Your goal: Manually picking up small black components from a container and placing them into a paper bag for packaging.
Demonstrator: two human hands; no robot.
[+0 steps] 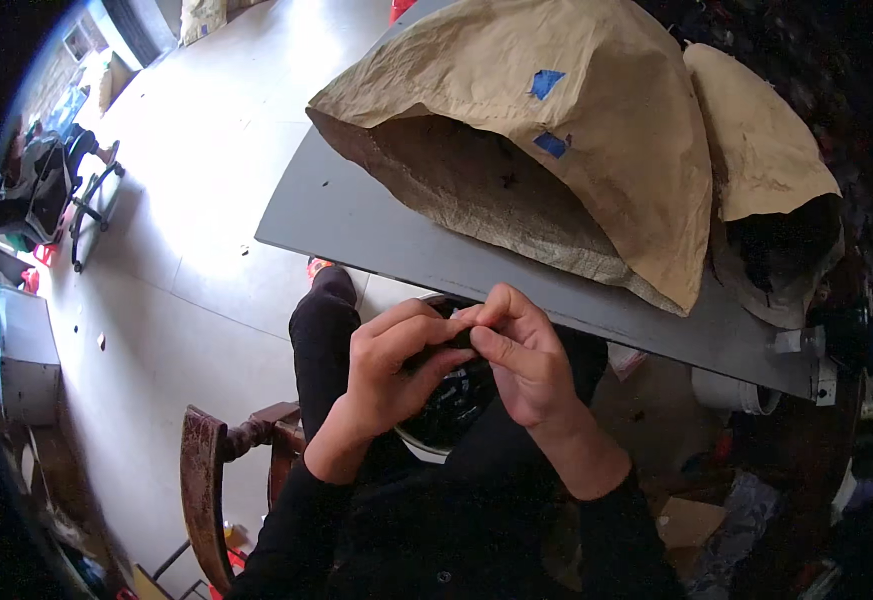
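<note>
My left hand [392, 365] and my right hand [519, 360] meet above my lap, fingertips pinched together on a small dark object [460, 338] that is mostly hidden by the fingers. Beneath the hands, on my lap, sits a round bowl [435, 440] with a white rim and dark contents. Both forearms wear black sleeves.
A grey table [357, 220] lies just beyond my hands, carrying a large open brown paper sack [557, 130] with blue tape patches and a second sack [767, 150] at the right. A wooden chair [212, 470] stands at my left. Clutter fills the floor at right.
</note>
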